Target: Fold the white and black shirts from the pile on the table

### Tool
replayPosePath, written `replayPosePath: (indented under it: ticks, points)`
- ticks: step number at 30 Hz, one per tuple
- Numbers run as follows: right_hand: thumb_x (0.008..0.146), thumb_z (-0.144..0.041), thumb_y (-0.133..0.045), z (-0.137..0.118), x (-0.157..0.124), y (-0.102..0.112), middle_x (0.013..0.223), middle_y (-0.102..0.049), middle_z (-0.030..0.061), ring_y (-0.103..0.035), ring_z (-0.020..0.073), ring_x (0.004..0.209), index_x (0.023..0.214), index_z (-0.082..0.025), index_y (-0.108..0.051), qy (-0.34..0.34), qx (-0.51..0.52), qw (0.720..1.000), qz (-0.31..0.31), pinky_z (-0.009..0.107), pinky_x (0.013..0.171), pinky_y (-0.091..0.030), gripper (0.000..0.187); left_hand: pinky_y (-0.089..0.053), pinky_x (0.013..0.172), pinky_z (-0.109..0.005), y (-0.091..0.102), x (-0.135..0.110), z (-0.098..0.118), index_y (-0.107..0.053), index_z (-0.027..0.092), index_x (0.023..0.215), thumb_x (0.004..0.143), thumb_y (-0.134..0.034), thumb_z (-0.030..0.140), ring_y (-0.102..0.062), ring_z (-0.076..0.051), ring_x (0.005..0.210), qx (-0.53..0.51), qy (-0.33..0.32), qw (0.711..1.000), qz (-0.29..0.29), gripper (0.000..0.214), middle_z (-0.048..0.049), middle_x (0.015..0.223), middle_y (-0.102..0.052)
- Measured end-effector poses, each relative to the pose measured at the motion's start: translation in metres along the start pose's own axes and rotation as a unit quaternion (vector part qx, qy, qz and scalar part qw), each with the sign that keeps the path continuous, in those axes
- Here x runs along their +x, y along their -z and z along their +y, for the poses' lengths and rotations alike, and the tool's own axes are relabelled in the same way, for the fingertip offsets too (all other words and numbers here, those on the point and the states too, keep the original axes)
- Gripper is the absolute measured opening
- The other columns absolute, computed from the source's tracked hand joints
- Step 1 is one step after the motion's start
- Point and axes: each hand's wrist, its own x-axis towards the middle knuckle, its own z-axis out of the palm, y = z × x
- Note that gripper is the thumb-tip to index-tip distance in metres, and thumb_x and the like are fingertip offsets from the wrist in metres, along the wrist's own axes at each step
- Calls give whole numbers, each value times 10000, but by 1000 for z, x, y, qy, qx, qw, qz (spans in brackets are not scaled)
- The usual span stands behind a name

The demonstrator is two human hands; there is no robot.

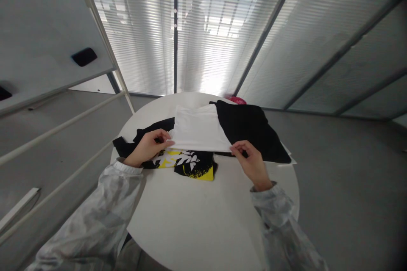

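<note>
A white folded garment (197, 129) lies across the middle of a round white table (197, 216). My left hand (149, 147) pinches its near left corner. My right hand (251, 161) pinches its near right corner. Under the white cloth lies a black garment with a yellow and white print (190, 163), its black sleeve reaching left. A plain black garment (251, 129) lies to the right, partly under the white one.
A small red object (237, 100) sits at the table's far edge. White rails (60, 129) and a slanted board stand on the left. Glass walls with blinds (206, 29) rise behind the table. Grey floor surrounds it.
</note>
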Motion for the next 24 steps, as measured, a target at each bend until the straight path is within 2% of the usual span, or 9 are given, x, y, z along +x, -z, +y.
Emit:
replayPosePath:
  ticks: [4,7,9,13,15,17,19,21,24]
  points:
    - [968,-401,-724,-4,-2,6,820,-683,18,-634,245,780,948,-281,-735,46,-55,993,-89,445,864,-558,121,-505,697,-281,2,-2,1,-769,208,935,914,-836,583,-634,-170,764,36,-20,997,-68,381,-30,858,-729]
    - [960,-332,-669,-8,-2,5,799,-670,5,-643,242,761,921,-291,-717,75,-85,985,-130,485,954,-555,74,-515,722,-287,2,-2,6,-754,211,908,954,-788,514,-646,-167,745,58,-43,994,-83,309,-22,821,-730]
    - [982,-345,-649,-9,-2,1,820,-694,11,-659,254,784,990,-292,-718,75,-95,986,-113,499,981,-553,87,-519,719,-288,0,-3,8,-736,220,948,988,-741,509,-659,-170,733,60,-36,996,-63,291,-11,806,-729]
    - [994,-467,-725,-7,1,-14,845,-707,33,-652,288,814,1133,-271,-712,61,-162,985,-14,525,988,-548,241,-525,748,-325,-7,-2,6,-709,241,991,1013,-713,556,-659,-187,719,103,-28,994,-5,316,-13,842,-749]
    - [971,-491,-769,-6,1,-24,808,-676,18,-643,293,803,1164,-271,-709,65,-181,981,-12,547,1022,-538,298,-540,875,-371,-10,-1,3,-715,249,991,985,-756,564,-655,-195,727,147,-48,988,-7,318,-8,833,-747]
    - [972,-451,-761,-6,1,-30,773,-638,-1,-644,290,795,1178,-280,-706,75,-163,983,-36,558,1063,-527,273,-524,1000,-413,-12,-1,2,-725,255,1014,971,-780,554,-657,-197,741,168,-69,983,-29,307,3,815,-737]
    - [985,-404,-725,-6,1,-30,774,-619,-2,-649,289,813,1171,-285,-706,82,-132,987,-42,553,1077,-522,221,-516,1043,-421,-10,-1,1,-729,259,1032,986,-765,540,-659,-194,756,157,-82,983,-48,287,8,816,-730]
    - [996,-392,-702,-7,0,-23,844,-644,20,-648,287,849,1149,-284,-699,77,-100,992,-20,526,1037,-533,187,-540,981,-390,-5,-2,3,-725,256,1050,1002,-749,536,-660,-188,771,119,-72,989,-45,285,5,836,-726]
    - [999,-397,-707,-7,-3,-7,1016,-692,49,-639,261,855,1158,-289,-666,57,-28,998,17,457,913,-560,197,-533,757,-306,4,-6,6,-695,244,1106,984,-780,548,-638,-169,732,14,-25,999,-44,338,12,818,-698]
